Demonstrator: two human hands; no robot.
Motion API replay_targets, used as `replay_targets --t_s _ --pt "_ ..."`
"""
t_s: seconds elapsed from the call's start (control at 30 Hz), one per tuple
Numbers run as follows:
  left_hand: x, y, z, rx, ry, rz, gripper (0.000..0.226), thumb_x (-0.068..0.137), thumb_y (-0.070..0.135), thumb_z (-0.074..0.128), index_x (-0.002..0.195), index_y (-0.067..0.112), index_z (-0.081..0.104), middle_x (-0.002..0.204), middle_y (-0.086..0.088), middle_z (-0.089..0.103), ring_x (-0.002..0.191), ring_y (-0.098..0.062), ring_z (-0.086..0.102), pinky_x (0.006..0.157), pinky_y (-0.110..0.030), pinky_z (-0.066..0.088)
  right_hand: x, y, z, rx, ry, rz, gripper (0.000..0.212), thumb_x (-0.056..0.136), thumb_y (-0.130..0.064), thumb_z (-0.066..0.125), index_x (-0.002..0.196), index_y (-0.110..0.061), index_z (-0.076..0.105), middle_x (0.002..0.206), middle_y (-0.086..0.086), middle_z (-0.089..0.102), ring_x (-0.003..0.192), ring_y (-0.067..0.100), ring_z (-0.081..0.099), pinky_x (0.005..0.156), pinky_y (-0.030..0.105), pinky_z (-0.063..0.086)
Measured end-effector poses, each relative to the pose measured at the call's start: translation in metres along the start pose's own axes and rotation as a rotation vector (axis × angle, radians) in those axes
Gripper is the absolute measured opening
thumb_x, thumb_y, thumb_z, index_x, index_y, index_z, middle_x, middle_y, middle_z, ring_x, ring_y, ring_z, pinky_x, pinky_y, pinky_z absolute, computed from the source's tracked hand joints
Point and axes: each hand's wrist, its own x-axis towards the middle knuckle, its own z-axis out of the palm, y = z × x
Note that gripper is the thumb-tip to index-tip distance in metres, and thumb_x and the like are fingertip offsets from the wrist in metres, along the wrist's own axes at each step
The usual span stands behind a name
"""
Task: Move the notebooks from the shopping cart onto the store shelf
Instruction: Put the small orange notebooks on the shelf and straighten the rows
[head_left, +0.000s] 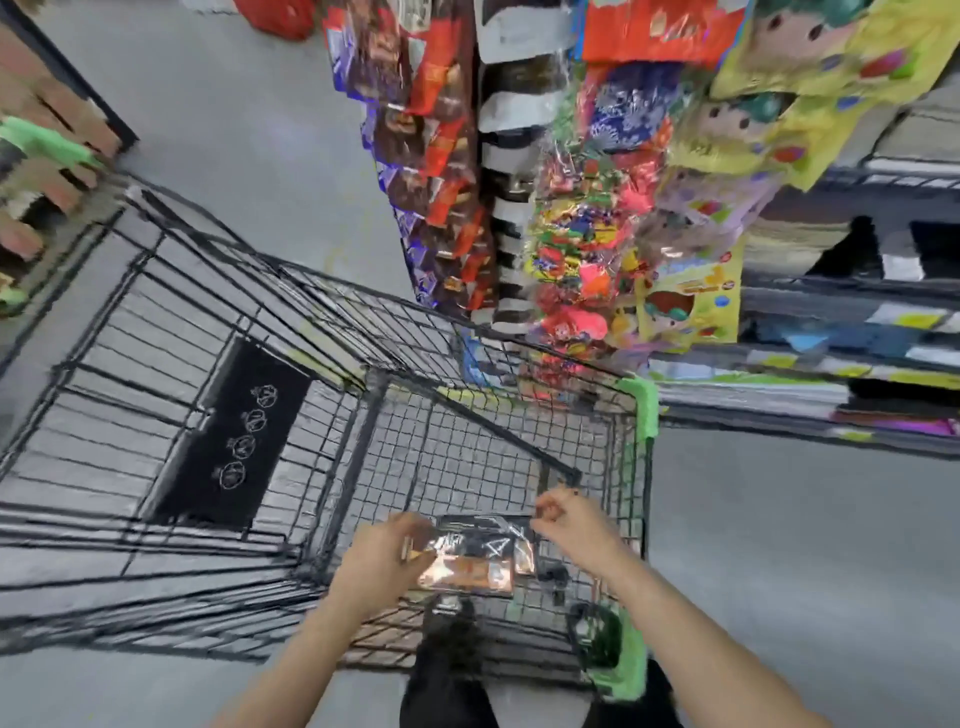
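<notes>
Both bare forearms reach up from the bottom edge. Left hand curls its fingers round the plastic-wrapped notebooks in the shopping cart seat section; right hand pinches the wrapping's upper right corner. Store shelf stands right.

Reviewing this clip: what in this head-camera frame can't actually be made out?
- Shrink-wrapped pack in the cart's child seat: blur and glare hide its cover and how many notebooks it holds.
- Left hand: grips the pack's left end; fingertips hidden underneath.
- Right hand: contact with the pack unclear through blur.
- Store shelf: cut off by the right edge, contents smeared.
- Black item in the shopping cart: print unreadable.
</notes>
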Motion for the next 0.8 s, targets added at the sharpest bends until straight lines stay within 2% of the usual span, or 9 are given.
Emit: replay_targets --t_s 0.1,0.2,0.37,0.47,0.53,0.6,0.67,0.73,0.8 --pt "0.044 -0.042 0.013 0.122 -0.172 0.026 0.034 0.086 0.033 0.061 0.118 0.028 0.054 0.112 0.012 0.061 0.090 -0.007 0.062 0.080 -0.022 0.051 0.030 0.017 0.034 0.013 0.064 0.103 0.033 0.085 -0.022 0.062 0.117 -0.016 0.055 0.100 -0.003 0.061 0.083 0.010 0.059 0.081 0.027 0.052" --pt "0.088 -0.081 0.035 0.332 -0.313 0.096 0.045 0.086 0.038 0.059 0.128 0.030 0.044 0.126 0.003 0.058 0.106 -0.015 0.060 0.089 -0.031 0.051 0.062 0.039 0.072 -0.006 0.076 0.230 0.034 0.085 -0.029 0.061 0.117 -0.021 0.054 0.104 -0.001 0.061 0.077 0.008 0.054 0.070 0.019 0.045" --pt "0.132 -0.118 0.082 0.562 -0.433 0.148 0.060 0.089 0.041 0.053 0.140 0.024 0.027 0.135 -0.005 0.049 0.116 -0.026 0.055 0.089 -0.037 0.046 0.109 0.067 0.119 -0.142 0.085 0.347 0.045 0.087 -0.033 0.060 0.127 -0.016 0.046 0.116 0.004 0.060 0.107 0.020 0.059 0.079 0.026 0.044" --pt "0.142 -0.135 0.102 0.609 -0.375 0.225 0.059 0.081 0.048 0.063 0.131 0.024 0.041 0.127 0.001 0.055 0.100 -0.018 0.064 0.078 -0.033 0.051 0.129 0.085 0.138 -0.087 0.101 0.382 0.051 0.083 -0.031 0.064 0.128 -0.015 0.044 0.123 0.007 0.060 0.107 0.022 0.059 0.085 0.026 0.047" --pt "0.145 -0.144 0.111 0.609 -0.304 0.249 0.057 0.068 0.055 0.072 0.115 0.028 0.056 0.113 0.008 0.059 0.084 -0.013 0.068 0.064 -0.030 0.053 0.135 0.091 0.141 0.000 0.118 0.395 0.051 0.080 -0.027 0.068 0.125 -0.014 0.047 0.118 0.007 0.062 0.095 0.018 0.060 0.072 0.019 0.046" --pt "0.148 -0.153 0.117 0.403 -0.422 0.208 0.040 0.074 0.045 0.069 0.108 0.028 0.058 0.105 0.008 0.053 0.092 -0.018 0.064 0.072 -0.032 0.050 0.138 0.093 0.142 0.067 0.107 0.382 0.046 0.081 -0.021 0.067 0.124 -0.012 0.052 0.119 0.008 0.060 0.094 0.016 0.058 0.071 0.013 0.044" --pt "0.151 -0.158 0.116 0.178 -0.529 0.188 0.012 0.079 0.034 0.068 0.087 0.031 0.060 0.089 0.009 0.048 0.087 -0.016 0.058 0.073 -0.029 0.045 0.137 0.093 0.139 0.071 0.106 0.338 0.042 0.082 -0.020 0.065 0.122 -0.012 0.056 0.120 0.006 0.056 0.105 0.018 0.057 0.090 0.024 0.047" --pt "0.156 -0.161 0.111 -0.016 -0.495 0.173 0.021 0.082 0.028 0.067 0.071 0.038 0.052 0.079 0.011 0.052 0.075 -0.007 0.053 0.070 -0.026 0.042 0.134 0.091 0.133 0.130 0.117 0.296 0.038 0.083 -0.023 0.064 0.120 -0.015 0.058 0.118 0.004 0.057 0.106 0.018 0.058 0.093 0.034 0.049" --pt "0.162 -0.156 0.102 -0.136 -0.426 0.163 0.011 0.087 0.028 0.062 0.088 0.039 0.060 0.092 0.011 0.064 0.082 -0.001 0.057 0.082 -0.027 0.048 0.129 0.087 0.126 0.194 0.141 0.261 0.034 0.086 -0.024 0.061 0.120 -0.022 0.055 0.117 0.001 0.061 0.102 0.016 0.061 0.089 0.035 0.052"
